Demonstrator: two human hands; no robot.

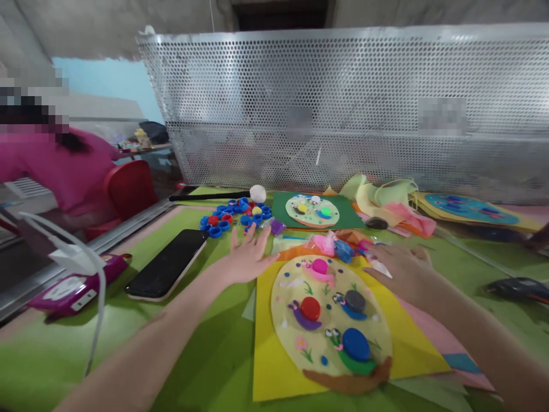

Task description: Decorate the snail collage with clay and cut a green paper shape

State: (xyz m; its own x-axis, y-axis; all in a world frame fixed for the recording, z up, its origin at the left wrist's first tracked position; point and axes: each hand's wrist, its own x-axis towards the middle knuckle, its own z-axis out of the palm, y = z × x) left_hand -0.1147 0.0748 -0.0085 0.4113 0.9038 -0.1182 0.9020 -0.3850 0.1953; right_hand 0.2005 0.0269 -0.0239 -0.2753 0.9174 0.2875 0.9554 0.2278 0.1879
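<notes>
My left hand (249,256) is stretched over the green table with its fingers spread, holding nothing. Its fingertips are close to a heap of blue and red bottle caps (221,220) and a small purple packet (278,226). At the right, my right hand (398,266) has its fingers bent round a crumpled plastic wrapper (381,266), beside small blue and pink clay packets (343,249). Between my forearms lies a yellow sheet (268,366) with a cream oval (328,312). Clay snails with bottle-cap shells, such as a red cap (310,309) and a blue cap (355,343), decorate it.
A black phone (169,266), a purple power strip (81,286) and a white cable (102,297) lie at left. Behind stand a green card with snails (351,213) and a perforated metal panel (343,86). Crumpled paper (386,200) lies back right. A person in pink (55,166) sits left.
</notes>
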